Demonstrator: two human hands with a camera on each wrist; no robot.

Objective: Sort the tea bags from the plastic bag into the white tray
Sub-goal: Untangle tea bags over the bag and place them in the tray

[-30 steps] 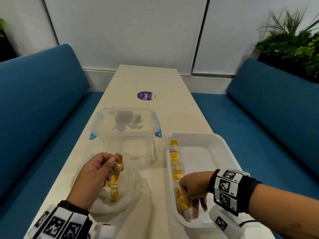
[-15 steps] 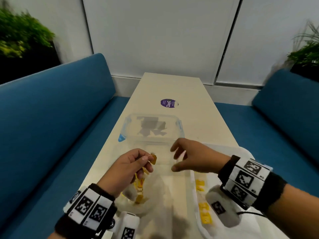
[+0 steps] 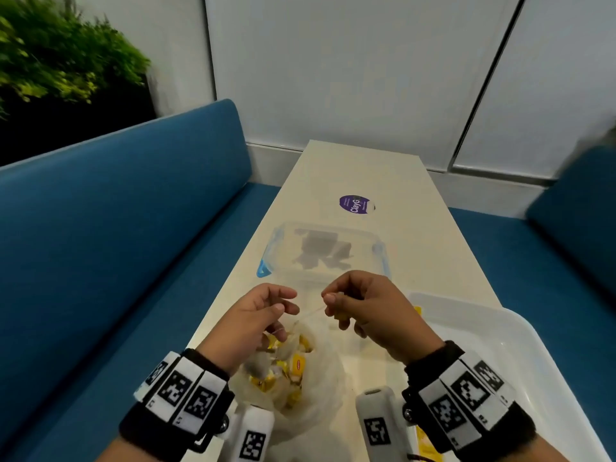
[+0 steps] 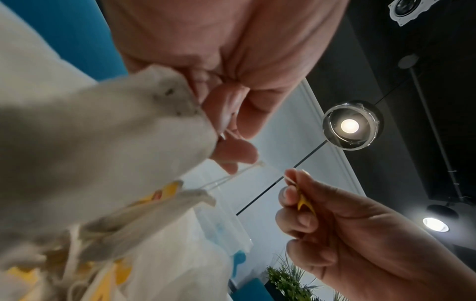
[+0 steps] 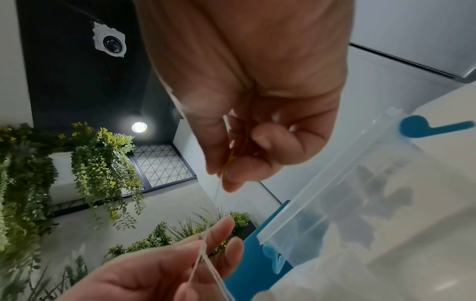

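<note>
On the far left of the table (image 3: 393, 168) runs a blue bench (image 3: 116, 211), with green plants (image 3: 50, 51) above its back. The left hand (image 3: 258, 316) hovers over the near left part of the table, directly above the plastic bag (image 3: 300, 371); its fingers are curled and pinch a thin white string (image 3: 310, 311), and in the left wrist view a pale tea bag (image 4: 103, 132) is pressed against those fingers. The plastic bag lies crumpled on the table below, filled with tea bags bearing yellow tags (image 3: 297, 363). The string stretches taut to the right hand (image 3: 366, 308), held just right of the left one, over the middle of the table. Its thumb and fingers are closed narrowly on a small yellow tag (image 4: 304, 201) at the string's end. Behind both hands, further up the table, stands a clear box (image 3: 323, 251) with blue clips, and beyond it a purple sticker (image 3: 356, 204). The white tray (image 3: 500, 345) sits on the near right part of the table, beside the right wrist.
</note>
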